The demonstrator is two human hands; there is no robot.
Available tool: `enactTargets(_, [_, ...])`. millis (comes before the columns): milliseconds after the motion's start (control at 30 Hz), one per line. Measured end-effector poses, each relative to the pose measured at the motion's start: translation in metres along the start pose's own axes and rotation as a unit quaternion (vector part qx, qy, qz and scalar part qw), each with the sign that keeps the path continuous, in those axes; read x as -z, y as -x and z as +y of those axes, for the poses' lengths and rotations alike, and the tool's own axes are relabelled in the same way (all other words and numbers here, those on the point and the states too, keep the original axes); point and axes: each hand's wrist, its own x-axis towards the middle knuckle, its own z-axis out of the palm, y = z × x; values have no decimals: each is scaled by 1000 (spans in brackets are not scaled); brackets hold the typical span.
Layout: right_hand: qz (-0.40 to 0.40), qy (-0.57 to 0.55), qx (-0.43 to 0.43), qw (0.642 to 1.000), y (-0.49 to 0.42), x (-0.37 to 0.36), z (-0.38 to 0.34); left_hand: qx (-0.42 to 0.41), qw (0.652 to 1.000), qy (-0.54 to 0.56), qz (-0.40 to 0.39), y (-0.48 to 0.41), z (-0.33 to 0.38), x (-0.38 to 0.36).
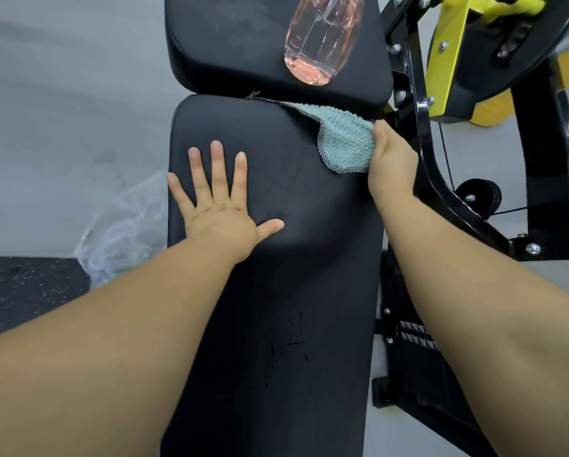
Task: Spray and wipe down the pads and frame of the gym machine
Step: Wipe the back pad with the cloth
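A long black back pad [276, 291] runs down the middle of the view, with a black seat pad [230, 47] beyond it. My left hand [220, 206] lies flat on the back pad, fingers spread. At the pad's right edge my right hand [391, 163] grips a light green cloth [345, 140]; the cloth's far corner is tucked into the gap between the two pads. A clear pink spray bottle [319, 37] lies on the seat pad, its top cut off by the frame's edge.
The black machine frame [431, 159] with bolts curves along the right side, with yellow parts [448, 54] above it and a small black pulley [477, 192]. A crumpled clear plastic bag [124, 232] lies on the grey floor at left, beside a dark speckled mat [22, 291].
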Motion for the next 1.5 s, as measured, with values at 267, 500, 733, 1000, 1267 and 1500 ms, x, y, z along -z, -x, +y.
enactTargets(267, [23, -13, -70, 997, -22, 25, -4, -1, 1000, 3, -11, -1, 0, 0])
enactTargets(500, [73, -75, -54, 993, -21, 36, -51, 11, 1000, -1, -28, 0, 3, 4])
enactTargets(733, [130, -111, -22, 985, 6, 80, -52, 17, 999, -10, -38, 0, 3, 7])
enactTargets(1000, [127, -159, -94, 975, 4, 92, -23, 23, 999, -12, -33, 1, 4, 7])
enactTargets(1267, [39, -126, -145, 981, 2, 16, -20, 23, 999, -21, -15, 0, 4, 3])
enactTargets(1500, [-41, -41, -70, 996, -7, -9, -3, 23, 999, -24, 0, -1, 3, -1])
